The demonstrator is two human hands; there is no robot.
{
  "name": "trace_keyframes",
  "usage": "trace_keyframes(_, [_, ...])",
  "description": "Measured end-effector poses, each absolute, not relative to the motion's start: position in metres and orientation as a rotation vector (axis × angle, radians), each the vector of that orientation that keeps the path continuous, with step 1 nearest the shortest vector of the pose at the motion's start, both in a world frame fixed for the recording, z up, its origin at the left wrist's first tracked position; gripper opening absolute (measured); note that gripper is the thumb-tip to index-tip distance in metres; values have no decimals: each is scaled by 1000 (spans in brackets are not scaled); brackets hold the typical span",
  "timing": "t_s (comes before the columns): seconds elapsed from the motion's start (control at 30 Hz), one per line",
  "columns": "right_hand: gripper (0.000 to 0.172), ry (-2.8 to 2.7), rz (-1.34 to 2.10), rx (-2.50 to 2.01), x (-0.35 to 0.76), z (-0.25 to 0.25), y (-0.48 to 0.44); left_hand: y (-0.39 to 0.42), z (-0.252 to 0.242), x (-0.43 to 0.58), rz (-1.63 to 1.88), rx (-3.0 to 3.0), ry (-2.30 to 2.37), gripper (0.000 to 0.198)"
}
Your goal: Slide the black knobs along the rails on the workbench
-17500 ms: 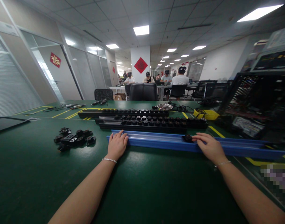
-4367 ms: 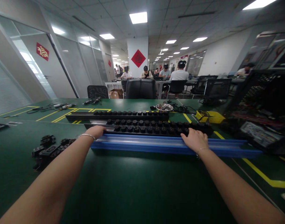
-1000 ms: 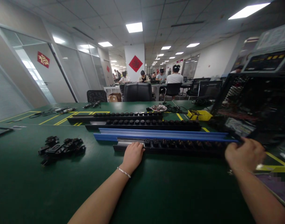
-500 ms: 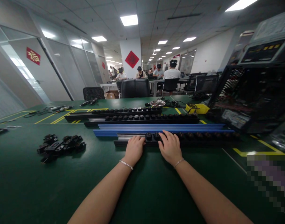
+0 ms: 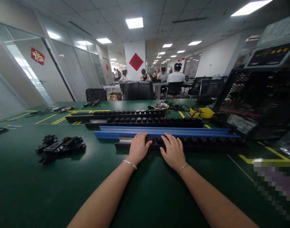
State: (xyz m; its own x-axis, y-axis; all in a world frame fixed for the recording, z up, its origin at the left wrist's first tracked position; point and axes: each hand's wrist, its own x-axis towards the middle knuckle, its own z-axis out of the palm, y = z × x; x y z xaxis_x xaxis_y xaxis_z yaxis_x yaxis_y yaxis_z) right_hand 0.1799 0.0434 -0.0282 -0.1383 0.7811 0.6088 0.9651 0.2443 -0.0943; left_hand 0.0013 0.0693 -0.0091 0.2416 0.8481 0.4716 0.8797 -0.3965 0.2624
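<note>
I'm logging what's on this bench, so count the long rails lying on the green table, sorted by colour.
Long black rails lined with small knobs: 3 (far, middle, nearest)
Long blue plastic channel rail: 1
Total: 4

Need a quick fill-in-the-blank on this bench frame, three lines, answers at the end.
The left hand and the right hand both rest on the nearest ____ rail.
Just behind it lies a long channel coloured ____.
The loose pile of black parts lies to the hands' ____.
Missing: black; blue; left.
</note>
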Motion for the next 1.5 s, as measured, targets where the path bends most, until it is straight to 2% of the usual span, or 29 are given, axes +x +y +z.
trace_keyframes(0.1, [47,-1970,-435,-1596,181,-29,45,75,-6,5,-793,-2513,-1735,38])
trace_keyframes(0.37, [51,-1977,-441,-1586,181,-30,47,85,2,14,-775,-2527,-1828,33])
trace_keyframes(1.5, [53,-1986,-444,-1571,183,-31,45,82,-6,4,-910,-2441,-1777,27])
